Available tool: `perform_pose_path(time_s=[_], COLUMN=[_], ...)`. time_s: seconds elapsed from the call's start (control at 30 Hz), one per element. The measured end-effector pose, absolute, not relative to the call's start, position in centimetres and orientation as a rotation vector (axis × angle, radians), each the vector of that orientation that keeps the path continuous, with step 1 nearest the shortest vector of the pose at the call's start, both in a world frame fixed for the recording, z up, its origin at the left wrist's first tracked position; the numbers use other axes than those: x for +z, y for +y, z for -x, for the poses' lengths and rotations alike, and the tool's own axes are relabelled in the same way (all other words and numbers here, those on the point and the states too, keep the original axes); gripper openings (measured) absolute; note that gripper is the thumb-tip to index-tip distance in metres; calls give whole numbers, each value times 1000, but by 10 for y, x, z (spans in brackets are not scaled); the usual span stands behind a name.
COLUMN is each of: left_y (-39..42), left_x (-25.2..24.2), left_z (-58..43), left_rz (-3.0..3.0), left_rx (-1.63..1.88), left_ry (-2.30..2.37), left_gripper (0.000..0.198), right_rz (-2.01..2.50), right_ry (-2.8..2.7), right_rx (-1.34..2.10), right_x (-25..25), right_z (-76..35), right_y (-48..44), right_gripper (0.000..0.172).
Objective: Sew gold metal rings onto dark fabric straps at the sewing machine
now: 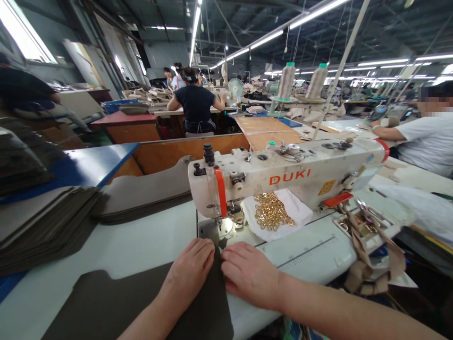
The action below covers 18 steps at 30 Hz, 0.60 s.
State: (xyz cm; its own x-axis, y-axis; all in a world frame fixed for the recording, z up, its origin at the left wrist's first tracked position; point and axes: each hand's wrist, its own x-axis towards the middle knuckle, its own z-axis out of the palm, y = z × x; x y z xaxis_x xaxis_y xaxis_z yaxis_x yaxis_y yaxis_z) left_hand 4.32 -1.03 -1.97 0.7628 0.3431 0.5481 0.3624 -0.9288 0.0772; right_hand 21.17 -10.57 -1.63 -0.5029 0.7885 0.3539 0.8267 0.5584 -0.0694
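A dark grey fabric piece [116, 307] lies on the white table in front of a white DUKI sewing machine [283, 177]. My left hand [189, 274] rests flat on the fabric, fingers stretched toward the needle area [221, 224]. Beside it, my right hand [247, 274] lies flat at the fabric's right edge, fingers pointing left, close to the left hand's fingertips. Both hands press the cloth just below the presser foot.
A heap of gold metal rings [272, 210] sits on white cloth under the machine arm. Stacks of grey fabric pieces [46, 226] lie at the left. Beige straps [368, 255] hang at the right. Two thread cones [286, 80] stand behind. Other people work at nearby tables.
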Motion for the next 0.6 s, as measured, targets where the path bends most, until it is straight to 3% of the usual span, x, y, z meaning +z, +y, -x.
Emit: perform_pose_path(time_s=[0.6], left_y=[-12], left_x=[-19], left_z=[-44], left_rz=[2905], left_rx=[-936], left_ry=[-513], left_gripper=[28], right_rz=[1223], right_ry=[-2408], right_rx=[-146], right_x=[-23], right_z=[-210], right_y=[-102], right_gripper=[15])
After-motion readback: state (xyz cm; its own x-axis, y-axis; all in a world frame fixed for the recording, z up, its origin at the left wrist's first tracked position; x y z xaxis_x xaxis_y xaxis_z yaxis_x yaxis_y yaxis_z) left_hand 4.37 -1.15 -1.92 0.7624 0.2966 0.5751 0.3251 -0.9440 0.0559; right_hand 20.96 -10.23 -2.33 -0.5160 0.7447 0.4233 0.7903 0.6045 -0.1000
